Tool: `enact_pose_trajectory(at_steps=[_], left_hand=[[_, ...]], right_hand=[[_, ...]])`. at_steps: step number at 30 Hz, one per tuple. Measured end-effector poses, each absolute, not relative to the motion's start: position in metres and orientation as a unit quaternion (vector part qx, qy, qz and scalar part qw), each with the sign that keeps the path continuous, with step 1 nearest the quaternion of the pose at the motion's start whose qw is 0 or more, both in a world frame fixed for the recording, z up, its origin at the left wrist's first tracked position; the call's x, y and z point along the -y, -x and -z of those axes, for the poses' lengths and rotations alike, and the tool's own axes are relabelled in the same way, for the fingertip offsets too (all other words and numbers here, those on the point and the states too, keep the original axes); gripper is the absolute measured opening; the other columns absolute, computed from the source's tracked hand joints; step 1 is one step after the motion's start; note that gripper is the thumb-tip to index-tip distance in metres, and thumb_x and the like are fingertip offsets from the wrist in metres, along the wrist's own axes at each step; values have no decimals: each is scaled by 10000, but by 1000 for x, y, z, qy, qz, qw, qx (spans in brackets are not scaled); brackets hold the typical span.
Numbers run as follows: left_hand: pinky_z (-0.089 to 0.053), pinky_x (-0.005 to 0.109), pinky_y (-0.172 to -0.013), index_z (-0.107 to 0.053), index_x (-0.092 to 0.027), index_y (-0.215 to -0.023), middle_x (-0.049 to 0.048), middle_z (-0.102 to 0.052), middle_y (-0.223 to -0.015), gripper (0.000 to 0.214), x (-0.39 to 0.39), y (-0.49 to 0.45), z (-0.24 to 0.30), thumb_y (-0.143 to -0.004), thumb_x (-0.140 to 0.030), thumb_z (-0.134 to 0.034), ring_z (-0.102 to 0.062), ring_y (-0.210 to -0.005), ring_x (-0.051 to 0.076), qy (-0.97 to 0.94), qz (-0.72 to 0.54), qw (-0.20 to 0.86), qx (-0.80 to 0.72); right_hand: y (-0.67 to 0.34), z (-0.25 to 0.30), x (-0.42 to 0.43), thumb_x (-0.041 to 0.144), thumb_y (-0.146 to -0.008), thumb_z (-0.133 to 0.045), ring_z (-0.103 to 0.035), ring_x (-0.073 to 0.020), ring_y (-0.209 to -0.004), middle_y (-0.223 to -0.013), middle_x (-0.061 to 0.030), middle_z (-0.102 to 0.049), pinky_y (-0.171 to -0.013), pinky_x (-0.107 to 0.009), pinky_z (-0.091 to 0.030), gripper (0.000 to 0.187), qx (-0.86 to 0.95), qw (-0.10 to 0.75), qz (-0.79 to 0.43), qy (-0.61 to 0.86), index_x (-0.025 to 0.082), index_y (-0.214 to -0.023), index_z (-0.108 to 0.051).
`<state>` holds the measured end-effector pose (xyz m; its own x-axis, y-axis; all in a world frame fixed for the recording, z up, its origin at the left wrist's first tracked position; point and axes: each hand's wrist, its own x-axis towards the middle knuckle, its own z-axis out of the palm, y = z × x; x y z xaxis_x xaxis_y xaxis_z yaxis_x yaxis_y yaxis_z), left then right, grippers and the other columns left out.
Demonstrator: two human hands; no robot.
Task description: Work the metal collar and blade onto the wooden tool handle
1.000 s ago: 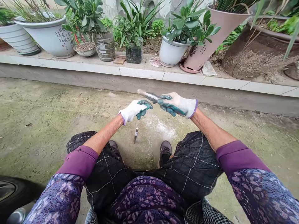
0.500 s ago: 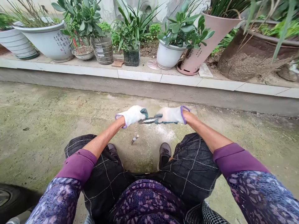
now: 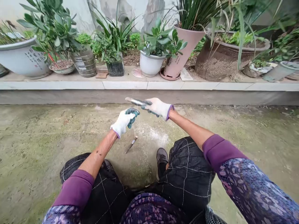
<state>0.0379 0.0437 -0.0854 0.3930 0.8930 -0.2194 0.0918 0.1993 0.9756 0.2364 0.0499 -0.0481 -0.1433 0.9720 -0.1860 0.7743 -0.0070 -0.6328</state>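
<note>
Pots (image 3: 151, 64) stand (beyond wound stick (image 3: 136, 101)).

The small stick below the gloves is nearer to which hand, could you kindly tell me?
Left. The left hand is a little above the small stick; the right hand is higher and farther right, holding the wrapped stick.

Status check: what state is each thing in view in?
Left hand: gloved, closed around thread
Right hand: gloved, gripping wound stick
Wound stick: raised, tilted, partly wrapped
Thread: strung between left hand and wound stick
Lower stick: tilted; ground contact unclear
Small white pot: upright, planted
Pink pot: planted, standing on saucer
Brown pot: planted
</note>
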Motion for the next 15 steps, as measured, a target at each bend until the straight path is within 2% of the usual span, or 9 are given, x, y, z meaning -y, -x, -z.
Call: enact_pose_trajectory(at_steps=[2, 5, 8, 10, 12, 15], left_hand=[[-292, 184, -341, -635, -168, -883, -87, -409, -484, 231, -47, -38, 84, -691, -295, -625, -328, -390, 63, -552, -309, 630, -451], [-312, 190, -351, -611, -171, -789, -73, -438, -490, 163, -48, -34, 79, -685, -295, -628, -350, -395, 64, -586, -281, 599, -467], [-337, 188, -374, -614, -160, -732, -39, -513, -541, 128, -46, -23, 75, -663, -267, -621, -423, -436, 73, -646, -237, 563, -458], [-353, 180, -399, -660, -149, -783, -23, -564, -602, 171, -43, -15, 74, -657, -258, -622, -464, -483, 78, -676, -220, 550, -437], [-347, 176, -398, -701, -148, -861, -33, -553, -597, 236, -37, -11, 75, -670, -251, -607, -456, -487, 79, -688, -200, 535, -447], [-314, 175, -365, -711, -155, -871, -54, -489, -539, 230, -25, -13, 77, -698, -228, -579, -404, -438, 73, -689, -158, 513, -488]], right_hand=[[-236, 42, -41, 426, -876, -573, -389, -76, -395, -588, 32, -509, -369, -208, -355, 243, 626, 203, -452, 602, 185, -890, -593], [-241, 31, -22, 422, -842, -609, -357, -61, -348, -574, 49, -492, -294, -190, -318, 243, 599, 239, -568, 511, 187, -899, -589], [-249, 25, -2, 421, -805, -647, -388, -58, -358, -597, 45, -520, -287, -175, -320, 280, 617, 176, -623, 448, 175, -935, -618], [-253, 28, 7, 425, -789, -668, -419, -64, -387, -601, 45, -525, -307, -170, -336, 297, 638, 87, -631, 433, 171, -939, -634], [-252, 38, 11, 435, -777, -686, -422, -72, -397, -579, 44, -523, -324, -177, -324, 295, 670, 12, -588, 452, 166, -889, -643], [-247, 56, 6, 399, -747, -730, -385, -74, -400, -472, 37, -459, -374, -201, -261, 281, 729, 15, -465, 502, 144, -707, -620]])
